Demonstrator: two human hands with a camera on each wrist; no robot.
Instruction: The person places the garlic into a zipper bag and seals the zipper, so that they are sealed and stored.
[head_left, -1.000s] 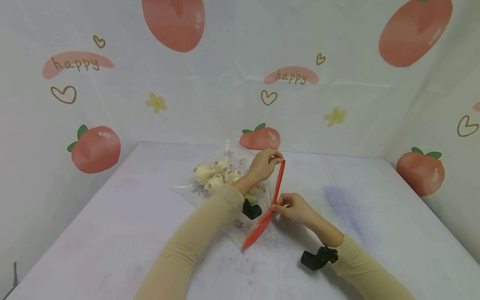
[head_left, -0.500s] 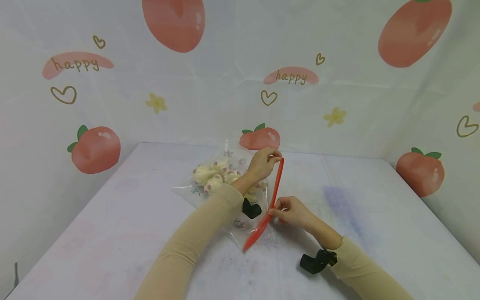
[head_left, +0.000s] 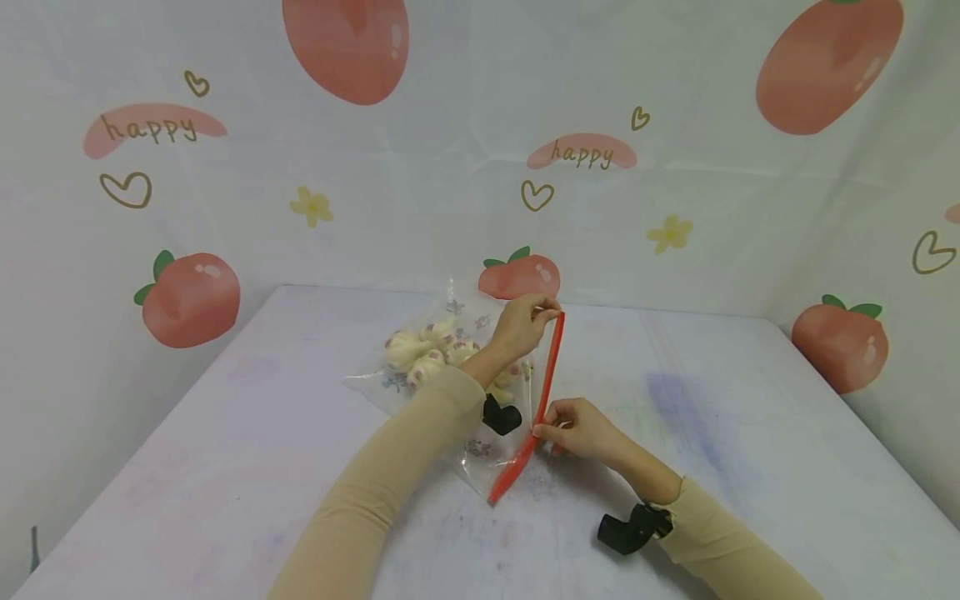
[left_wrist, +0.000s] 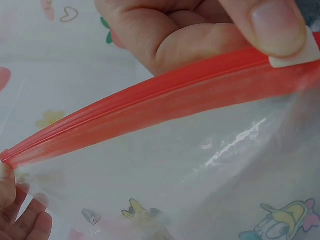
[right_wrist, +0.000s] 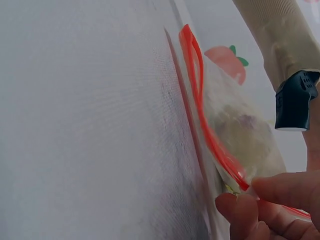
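A clear zip bag [head_left: 467, 468] with printed cartoon figures lies on the table, several garlic bulbs [head_left: 427, 365] inside. Along its right edge runs a red zip strip [head_left: 552, 362]. My left hand [head_left: 521, 328] pinches the far end of that strip and holds it raised. Nearer to me, my right hand [head_left: 588, 432] pinches the strip at a white slider [left_wrist: 299, 54], the thumb lying on it in the left wrist view. Between the hands the strip's two sides lie together. In the right wrist view, the near stretch of the strip [right_wrist: 201, 112] shows a gap between its sides.
The pale table [head_left: 247, 467] has faint coloured smudges, with a blue-purple patch [head_left: 678, 408] at right. Behind it hangs a printed cloth [head_left: 420, 167]. Black wrist cameras [head_left: 501, 416] hang from both sleeves; the left one is over the bag.
My right hand has slid along the red strip toward me and slightly left, lengthening the stretch between the hands. The left hand, still pinching its end, has shifted slightly up and left.
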